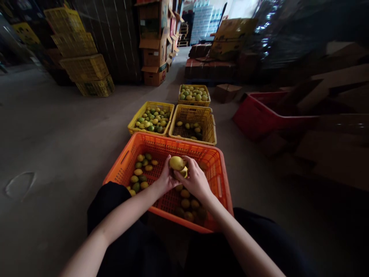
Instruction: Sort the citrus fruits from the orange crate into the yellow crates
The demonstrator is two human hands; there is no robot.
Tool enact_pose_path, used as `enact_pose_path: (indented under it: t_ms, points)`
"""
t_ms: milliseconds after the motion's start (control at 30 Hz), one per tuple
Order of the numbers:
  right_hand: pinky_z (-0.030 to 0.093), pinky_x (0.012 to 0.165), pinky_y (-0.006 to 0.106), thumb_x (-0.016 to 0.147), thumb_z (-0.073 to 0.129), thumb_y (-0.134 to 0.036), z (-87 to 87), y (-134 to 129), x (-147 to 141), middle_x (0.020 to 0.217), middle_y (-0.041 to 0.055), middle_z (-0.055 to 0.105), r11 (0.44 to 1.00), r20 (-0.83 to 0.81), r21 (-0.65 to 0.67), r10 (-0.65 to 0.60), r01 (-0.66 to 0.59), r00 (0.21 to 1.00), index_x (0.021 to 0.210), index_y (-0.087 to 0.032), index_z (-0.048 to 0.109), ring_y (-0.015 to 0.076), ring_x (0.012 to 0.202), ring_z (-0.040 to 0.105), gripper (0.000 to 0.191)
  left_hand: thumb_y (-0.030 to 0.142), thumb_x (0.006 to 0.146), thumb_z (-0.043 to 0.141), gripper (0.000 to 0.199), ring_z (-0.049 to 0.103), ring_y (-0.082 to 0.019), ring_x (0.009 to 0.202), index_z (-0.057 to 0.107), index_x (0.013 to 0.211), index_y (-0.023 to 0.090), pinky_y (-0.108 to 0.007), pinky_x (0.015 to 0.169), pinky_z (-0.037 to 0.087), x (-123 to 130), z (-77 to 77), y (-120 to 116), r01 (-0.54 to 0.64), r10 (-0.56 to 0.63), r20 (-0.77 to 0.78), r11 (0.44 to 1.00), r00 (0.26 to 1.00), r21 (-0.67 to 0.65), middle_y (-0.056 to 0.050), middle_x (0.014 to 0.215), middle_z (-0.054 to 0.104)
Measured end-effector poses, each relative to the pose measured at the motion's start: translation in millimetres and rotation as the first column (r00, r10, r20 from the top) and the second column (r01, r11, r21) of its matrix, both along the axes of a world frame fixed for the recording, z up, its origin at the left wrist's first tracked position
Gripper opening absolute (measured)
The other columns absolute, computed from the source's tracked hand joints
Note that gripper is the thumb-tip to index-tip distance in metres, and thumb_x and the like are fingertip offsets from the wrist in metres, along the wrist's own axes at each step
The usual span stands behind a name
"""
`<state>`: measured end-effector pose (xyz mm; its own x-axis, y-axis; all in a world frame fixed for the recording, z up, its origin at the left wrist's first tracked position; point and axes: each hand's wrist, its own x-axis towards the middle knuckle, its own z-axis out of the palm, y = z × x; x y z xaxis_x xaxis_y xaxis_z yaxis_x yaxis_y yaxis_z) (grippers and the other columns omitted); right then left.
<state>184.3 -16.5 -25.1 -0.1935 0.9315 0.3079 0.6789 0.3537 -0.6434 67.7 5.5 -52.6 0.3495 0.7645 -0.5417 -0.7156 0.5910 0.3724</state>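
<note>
Over the middle of a large orange plastic crate point(176, 139), my two hands are close together around two yellow fruits. The upper one is a smooth oval yellow fruit point(177, 163), much like a lemon. My left hand point(166, 178) curls round it from the left. Just below and to the right, a second yellow fruit point(185, 172) shows partly between the fingers of my right hand point(195, 177). Inside the crate, loose yellow and green fruits point(138, 172) lie on the left, and more fruits point(186, 203) lie in shadow under my right hand.
Beyond the orange crate stand a full yellow crate point(134, 121), a partly filled yellow crate point(213, 127) and another full one point(180, 100) behind. A red bin point(250, 119) with cardboard is at right. Stacked yellow crates point(86, 67) and cardboard boxes point(152, 57) stand farther back.
</note>
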Motion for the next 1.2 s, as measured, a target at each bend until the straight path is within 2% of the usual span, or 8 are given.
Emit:
enact_pose_path:
  t_ms: [133,333,500,600,700,833,1033,1200]
  points:
    - [0.049,0.074,0.04,0.066,0.066,-0.042,-10.6,0,-1,0.114,0.0127,0.055,0.995,0.025,-0.086,-0.038,0.04,0.999,0.121,-0.022,0.046,0.0296,0.094,0.06,0.062,0.057,0.08,0.047,0.046,0.064,-0.021,0.079,0.063,0.076,0.014,-0.031,0.073,0.05,-1,3.7,5,-0.059,0.056,0.05,0.997,0.997,0.059,-0.007,0.073,0.067]
    - [0.046,0.079,0.04,0.063,0.068,-0.033,-20.8,7,-4,0.105,0.0089,0.059,0.989,-0.044,-0.147,-0.03,0.023,0.999,0.112,-0.023,0.054,0.0264,0.09,0.059,0.051,0.054,0.073,0.055,0.042,0.064,-0.024,0.079,0.061,0.067,0.013,-0.033,0.074,0.05,-2,10.0,1,-0.063,0.055,0.09,0.994,0.994,0.09,-0.008,0.069,0.066]
    - [0.045,0.082,0.039,0.065,0.069,-0.036,-9.7,12,1,0.098,0.0049,0.063,0.994,-0.33,-0.075,-0.096,0.076,0.939,0.103,-0.024,0.058,0.0239,0.089,0.059,0.042,0.051,0.073,0.056,0.038,0.064,-0.025,0.085,0.061,0.073,0.014,-0.039,0.076,0.051,-16,19.3,4,-0.077,0.053,0.207,0.991,0.977,0.106,-0.009,0.083,0.067]
    - [0.048,0.074,0.035,0.067,0.068,-0.039,-2.5,13,7,0.094,0.0041,0.064,0.985,-0.49,-0.117,-0.168,0.127,0.856,0.103,-0.022,0.058,0.0215,0.082,0.059,0.041,0.041,0.075,0.057,0.026,0.063,-0.025,0.092,0.061,0.076,0.015,-0.04,0.077,0.051,-25,21.0,9,-0.158,0.131,0.309,0.985,0.942,0.066,-0.008,0.093,0.067]
    - [0.047,0.069,0.032,0.065,0.07,-0.04,3.8,14,12,0.089,0.0029,0.064,0.967,-0.567,-0.177,-0.251,0.181,0.785,0.099,-0.021,0.061,0.0196,0.079,0.058,0.04,0.03,0.079,0.055,0.016,0.063,-0.021,0.091,0.061,0.079,0.016,-0.034,0.076,0.052,-31,22.1,15,-0.26,0.246,0.312,0.966,0.918,0.003,-0.005,0.089,0.067]
    - [0.046,0.065,0.028,0.063,0.071,-0.043,4.4,18,15,0.08,0.0012,0.064,0.925,-0.642,-0.322,-0.369,0.2,0.672,0.09,-0.02,0.064,0.0167,0.074,0.056,0.036,0.032,0.084,0.046,0.025,0.064,-0.018,0.084,0.063,0.098,0.019,-0.029,0.067,0.054,-37,27.5,18,-0.227,0.203,0.282,0.972,0.938,0.056,-0.005,0.09,0.067]
    - [0.042,0.042,0.022,0.068,0.066,-0.045,-12.6,27,13,0.064,-0.0023,0.057,0.84,-0.811,-0.535,-0.482,-0.089,0.331,0.074,-0.019,0.059,0.0105,0.052,0.049,0.027,0.026,0.083,0.043,0.033,0.064,-0.016,0.078,0.059,0.111,0.02,-0.026,0.059,0.053,-40,34.4,16,-0.111,0.074,0.325,0.989,0.943,0.096,-0.005,0.09,0.067]
    - [0.045,0.041,0.023,0.066,0.065,-0.033,-6.5,30,13,0.063,0.0008,0.062,0.735,-0.798,-0.598,-0.585,-0.319,0.147,0.072,-0.018,0.059,0.0123,0.051,0.054,0.018,0.025,0.08,0.046,0.034,0.063,-0.016,0.075,0.059,0.111,0.019,-0.025,0.058,0.052,-39,33.1,17,-0.1,0.08,0.311,0.994,0.947,0.051,-0.004,0.086,0.066]
